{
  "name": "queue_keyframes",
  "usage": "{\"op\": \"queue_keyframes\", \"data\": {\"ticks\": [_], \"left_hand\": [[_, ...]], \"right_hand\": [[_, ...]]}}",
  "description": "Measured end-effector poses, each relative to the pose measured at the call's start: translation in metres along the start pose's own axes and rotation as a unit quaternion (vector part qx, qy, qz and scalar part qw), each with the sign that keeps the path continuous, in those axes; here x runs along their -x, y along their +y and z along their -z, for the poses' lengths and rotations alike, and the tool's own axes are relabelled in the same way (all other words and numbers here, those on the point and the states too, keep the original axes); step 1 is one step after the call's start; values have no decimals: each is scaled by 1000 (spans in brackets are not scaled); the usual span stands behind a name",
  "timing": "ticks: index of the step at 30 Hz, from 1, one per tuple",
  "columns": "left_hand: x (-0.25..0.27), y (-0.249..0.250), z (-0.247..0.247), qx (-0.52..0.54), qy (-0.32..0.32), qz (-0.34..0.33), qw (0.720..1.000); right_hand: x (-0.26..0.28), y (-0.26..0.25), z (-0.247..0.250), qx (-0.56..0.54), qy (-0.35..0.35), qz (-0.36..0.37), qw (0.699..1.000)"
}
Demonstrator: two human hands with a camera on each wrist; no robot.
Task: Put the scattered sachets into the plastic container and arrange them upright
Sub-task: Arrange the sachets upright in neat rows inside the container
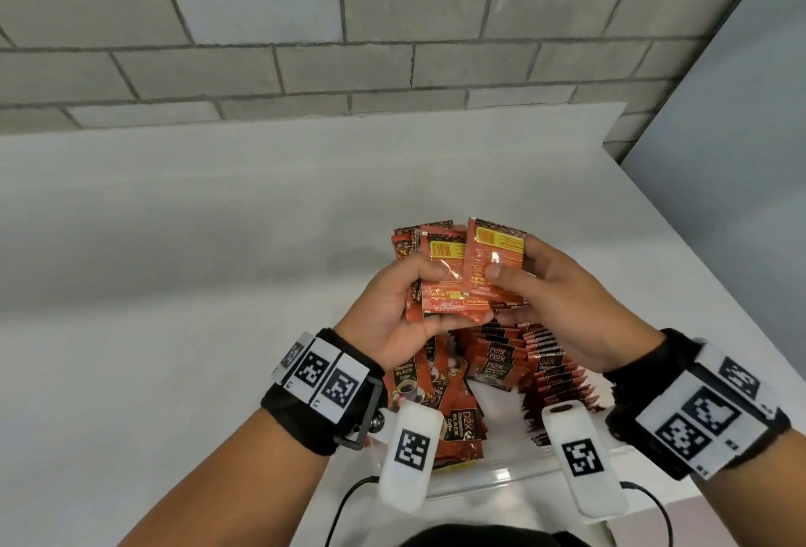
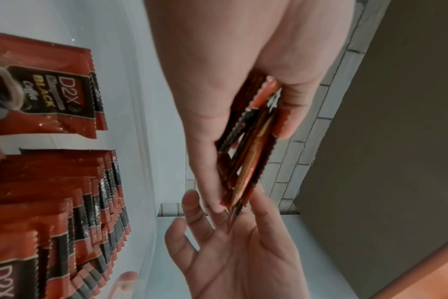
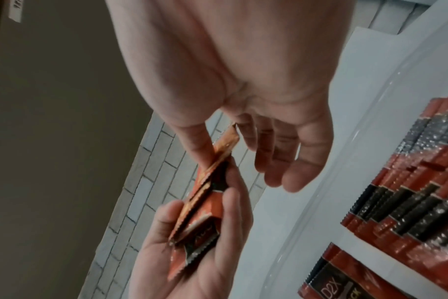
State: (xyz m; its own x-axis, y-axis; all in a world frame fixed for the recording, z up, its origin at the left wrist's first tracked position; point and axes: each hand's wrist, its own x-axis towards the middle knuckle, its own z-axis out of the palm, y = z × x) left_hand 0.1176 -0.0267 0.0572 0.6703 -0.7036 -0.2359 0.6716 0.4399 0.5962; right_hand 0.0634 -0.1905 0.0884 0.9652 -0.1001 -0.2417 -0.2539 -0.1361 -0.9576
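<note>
The left hand (image 1: 394,306) gripped a stack of coffee sachets (image 1: 436,280) above the clear plastic container (image 1: 493,476) (rows already stood inside), while the right hand (image 1: 562,306) pinched one sachet (image 1: 495,267) at the stack's front.

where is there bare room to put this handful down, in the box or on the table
The white table is bare left of the left hand, back to the brick wall. In the plastic container, a bare strip runs between the leaning sachets and the upright rows. The rows themselves are packed tight.
</note>
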Motion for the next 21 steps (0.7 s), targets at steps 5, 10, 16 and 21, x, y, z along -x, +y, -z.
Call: {"op": "queue_keyframes", "data": {"ticks": [5, 10, 16, 21], "left_hand": [[-2, -3, -2, -96, 55, -26, 994], [-3, -5, -6, -161, 48, -49, 984], [-4, -5, -4, -84, 66, -45, 993], [-2, -6, -7, -124, 73, -41, 989]], "right_hand": [[-1, 5, 5, -61, 35, -34, 997], [-2, 9, 5, -59, 47, -23, 997], [-2, 9, 13, -83, 52, -10, 995], [-1, 4, 21, -68, 18, -13, 997]]}}
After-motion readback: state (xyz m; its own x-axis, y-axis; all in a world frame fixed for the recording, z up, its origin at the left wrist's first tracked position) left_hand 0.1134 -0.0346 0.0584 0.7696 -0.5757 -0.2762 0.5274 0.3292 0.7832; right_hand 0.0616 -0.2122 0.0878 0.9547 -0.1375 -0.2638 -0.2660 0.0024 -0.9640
